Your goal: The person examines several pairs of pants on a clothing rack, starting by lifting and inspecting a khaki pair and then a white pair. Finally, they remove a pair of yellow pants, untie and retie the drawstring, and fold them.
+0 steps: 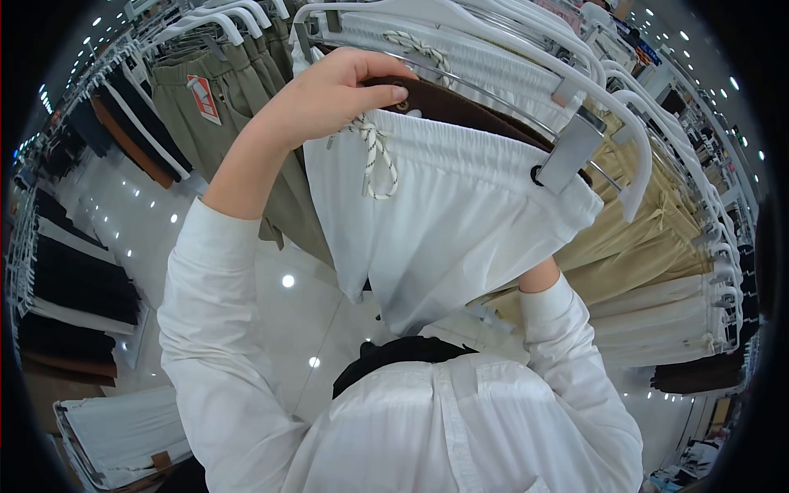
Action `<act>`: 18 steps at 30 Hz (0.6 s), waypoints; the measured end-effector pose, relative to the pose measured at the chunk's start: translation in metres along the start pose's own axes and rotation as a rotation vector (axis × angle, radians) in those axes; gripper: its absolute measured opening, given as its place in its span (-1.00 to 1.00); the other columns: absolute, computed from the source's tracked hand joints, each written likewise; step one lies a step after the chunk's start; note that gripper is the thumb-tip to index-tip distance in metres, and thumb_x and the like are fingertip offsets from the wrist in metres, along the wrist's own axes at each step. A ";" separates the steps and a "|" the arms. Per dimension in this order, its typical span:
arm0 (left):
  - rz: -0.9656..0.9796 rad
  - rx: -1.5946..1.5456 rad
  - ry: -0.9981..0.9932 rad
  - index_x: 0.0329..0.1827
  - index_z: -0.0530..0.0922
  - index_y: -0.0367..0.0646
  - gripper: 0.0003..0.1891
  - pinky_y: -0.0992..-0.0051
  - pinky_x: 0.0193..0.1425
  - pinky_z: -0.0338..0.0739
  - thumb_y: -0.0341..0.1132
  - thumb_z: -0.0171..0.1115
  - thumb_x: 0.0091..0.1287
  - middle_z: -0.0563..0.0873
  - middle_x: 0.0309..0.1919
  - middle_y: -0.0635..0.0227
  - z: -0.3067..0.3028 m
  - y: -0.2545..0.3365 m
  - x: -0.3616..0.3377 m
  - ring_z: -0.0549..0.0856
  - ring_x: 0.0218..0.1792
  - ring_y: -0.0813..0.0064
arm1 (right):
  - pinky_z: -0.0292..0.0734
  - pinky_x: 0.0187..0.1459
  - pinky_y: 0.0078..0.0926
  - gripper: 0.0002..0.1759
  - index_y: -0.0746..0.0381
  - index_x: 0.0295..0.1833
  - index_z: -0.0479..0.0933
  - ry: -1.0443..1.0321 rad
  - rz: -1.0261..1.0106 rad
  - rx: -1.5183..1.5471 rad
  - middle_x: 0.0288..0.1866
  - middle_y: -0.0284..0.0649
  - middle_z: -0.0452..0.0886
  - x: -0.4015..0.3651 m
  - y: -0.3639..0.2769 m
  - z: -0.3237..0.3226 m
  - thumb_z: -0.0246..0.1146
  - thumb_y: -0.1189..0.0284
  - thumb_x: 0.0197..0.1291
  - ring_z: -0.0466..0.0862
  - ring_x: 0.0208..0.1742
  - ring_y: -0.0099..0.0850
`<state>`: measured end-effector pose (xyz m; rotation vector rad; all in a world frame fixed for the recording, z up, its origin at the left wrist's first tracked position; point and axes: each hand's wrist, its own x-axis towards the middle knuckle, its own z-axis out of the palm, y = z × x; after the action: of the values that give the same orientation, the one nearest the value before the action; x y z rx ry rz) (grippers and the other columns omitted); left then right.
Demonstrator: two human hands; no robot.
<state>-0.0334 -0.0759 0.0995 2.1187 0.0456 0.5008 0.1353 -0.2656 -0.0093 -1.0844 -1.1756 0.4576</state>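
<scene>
White shorts with an elastic waist and a speckled drawstring hang from a white hanger. A metal clip grips the waistband at the right. My left hand is closed at the upper left of the waistband, thumb and fingers pinching near a dark brown piece that shows inside or behind the waist. Only the wrist of my right hand shows at the lower right of the shorts; its fingers are hidden behind the white fabric.
Olive trousers with a red and white tag hang to the left. Beige trousers hang on the right, near cream ones. Racks of dark garments stand farther left, above folded pale clothing. The floor is shiny tile.
</scene>
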 end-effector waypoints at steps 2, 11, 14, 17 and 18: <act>-0.021 0.024 0.027 -0.04 0.52 -0.33 -0.74 0.66 -0.10 0.45 -0.43 0.09 0.24 0.63 -0.26 0.41 0.002 0.001 0.000 0.56 -0.24 0.67 | 0.31 0.16 -0.38 -0.42 0.19 0.32 0.07 0.006 -0.006 -0.016 0.29 -0.17 0.20 -0.001 0.000 -0.001 0.07 0.37 0.21 0.34 0.23 -0.31; -0.003 0.075 -0.008 0.02 0.50 -0.31 -0.71 0.65 -0.05 0.43 -0.42 0.07 0.25 0.64 -0.20 0.40 -0.001 0.000 -0.001 0.57 -0.19 0.66 | 0.32 0.15 -0.38 -0.41 0.19 0.32 0.07 0.039 -0.024 -0.105 0.29 -0.17 0.21 -0.002 0.004 -0.006 0.08 0.38 0.20 0.34 0.22 -0.31; 0.052 0.029 -0.088 0.06 0.49 -0.30 -0.70 0.65 -0.02 0.43 -0.41 0.01 0.29 0.63 -0.13 0.38 -0.006 0.002 -0.003 0.57 -0.16 0.65 | 0.32 0.15 -0.39 -0.41 0.20 0.31 0.08 0.044 -0.030 -0.134 0.29 -0.17 0.21 -0.001 0.007 -0.008 0.09 0.38 0.20 0.34 0.22 -0.31; 0.022 0.046 -0.104 0.07 0.48 -0.29 -0.69 0.65 0.00 0.42 -0.41 -0.04 0.30 0.61 -0.09 0.37 -0.005 0.004 -0.003 0.57 -0.14 0.64 | 0.32 0.14 -0.39 -0.41 0.20 0.31 0.08 0.048 -0.034 -0.159 0.29 -0.17 0.22 -0.001 0.009 -0.009 0.09 0.38 0.19 0.35 0.22 -0.31; 0.014 0.043 -0.096 0.07 0.48 -0.29 -0.69 0.65 0.00 0.42 -0.41 -0.04 0.30 0.61 -0.09 0.38 -0.005 0.004 -0.003 0.57 -0.14 0.64 | 0.32 0.14 -0.39 -0.41 0.20 0.31 0.08 0.055 -0.034 -0.170 0.28 -0.17 0.22 -0.002 0.009 -0.010 0.09 0.38 0.19 0.35 0.22 -0.31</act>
<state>-0.0383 -0.0750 0.1041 2.1838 -0.0135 0.4085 0.1457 -0.2669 -0.0182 -1.2135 -1.1988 0.3028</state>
